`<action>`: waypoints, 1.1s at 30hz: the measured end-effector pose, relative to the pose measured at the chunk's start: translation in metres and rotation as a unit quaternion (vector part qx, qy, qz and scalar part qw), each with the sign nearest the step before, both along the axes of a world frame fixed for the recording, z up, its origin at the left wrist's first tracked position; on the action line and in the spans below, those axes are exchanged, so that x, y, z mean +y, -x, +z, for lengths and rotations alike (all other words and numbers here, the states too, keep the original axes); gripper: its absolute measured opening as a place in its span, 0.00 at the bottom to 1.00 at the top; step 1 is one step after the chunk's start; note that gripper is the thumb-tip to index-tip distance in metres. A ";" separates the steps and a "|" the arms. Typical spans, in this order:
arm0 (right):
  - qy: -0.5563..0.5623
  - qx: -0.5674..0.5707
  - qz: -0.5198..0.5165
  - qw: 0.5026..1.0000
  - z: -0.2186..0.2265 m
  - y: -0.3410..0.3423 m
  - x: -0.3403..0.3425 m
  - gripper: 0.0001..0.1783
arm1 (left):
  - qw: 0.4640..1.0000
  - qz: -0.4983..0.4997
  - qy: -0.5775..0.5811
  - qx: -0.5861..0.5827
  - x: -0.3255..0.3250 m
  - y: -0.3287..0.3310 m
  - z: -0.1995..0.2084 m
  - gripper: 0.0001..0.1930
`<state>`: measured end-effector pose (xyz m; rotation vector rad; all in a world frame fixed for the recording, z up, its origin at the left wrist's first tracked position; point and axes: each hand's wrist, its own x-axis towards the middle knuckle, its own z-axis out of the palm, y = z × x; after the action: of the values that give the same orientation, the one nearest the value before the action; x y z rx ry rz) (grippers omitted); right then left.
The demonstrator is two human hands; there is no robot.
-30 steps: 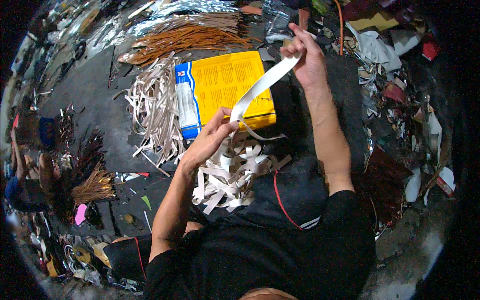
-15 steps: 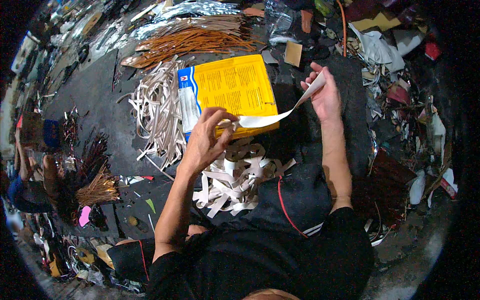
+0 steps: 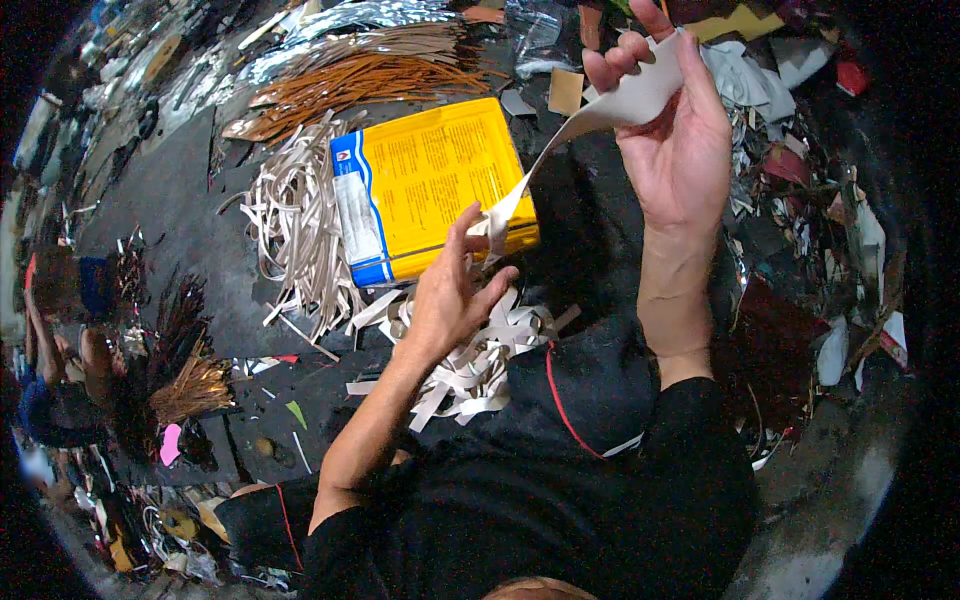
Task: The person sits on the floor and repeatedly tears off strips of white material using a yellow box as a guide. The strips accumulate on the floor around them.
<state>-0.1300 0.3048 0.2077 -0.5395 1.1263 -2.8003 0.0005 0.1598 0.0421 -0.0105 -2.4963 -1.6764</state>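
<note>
Head view: your right hand [image 3: 675, 150] is palm up, to the right of the yellow box [image 3: 435, 170], its grip pinching one end of a white strip [image 3: 640, 95] between thumb and fingers. The strip narrows to a twist and runs back across the box's right-hand part, down to your left hand [image 3: 448, 300] at the box's near edge. Your left thumb and forefinger are spread apart; you cannot tell from here whether the other fingers press on the strip

Just left of the box, beside its blue-and-white end, lies a heap of narrow pale strips [image 3: 300, 225]. On the box's near side, partly behind your left hand, is a looser pile of wider pale strips [image 3: 465, 375]. Beyond the box lie orange-brown strands [image 3: 350, 90], with silvery strands [image 3: 360, 20] farther off. A tan square piece [image 3: 566, 91] sits near the box's far right corner
</note>
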 end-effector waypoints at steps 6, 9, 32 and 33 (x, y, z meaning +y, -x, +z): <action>0.048 0.049 0.160 0.985 -0.012 0.022 0.035 0.23 | 0.895 0.001 -0.434 -0.102 -0.011 0.002 -0.003 0.29; 0.081 -0.021 0.006 0.996 -0.043 0.054 0.076 0.21 | 0.818 -0.043 -0.553 -0.154 -0.058 -0.002 0.031 0.29; -0.767 0.095 -0.001 0.635 -0.132 0.038 0.104 0.24 | 0.850 -0.154 -0.483 -0.144 -0.062 0.017 0.068 0.14; -0.682 0.081 0.042 0.726 -0.130 0.021 0.087 0.25 | 0.865 -0.148 -0.466 -0.116 -0.060 0.025 0.066 0.15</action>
<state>-0.1512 0.3919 0.0781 -0.5478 2.5322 -1.1342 -0.0242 0.0995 0.1082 -0.0998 -1.5802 -2.9851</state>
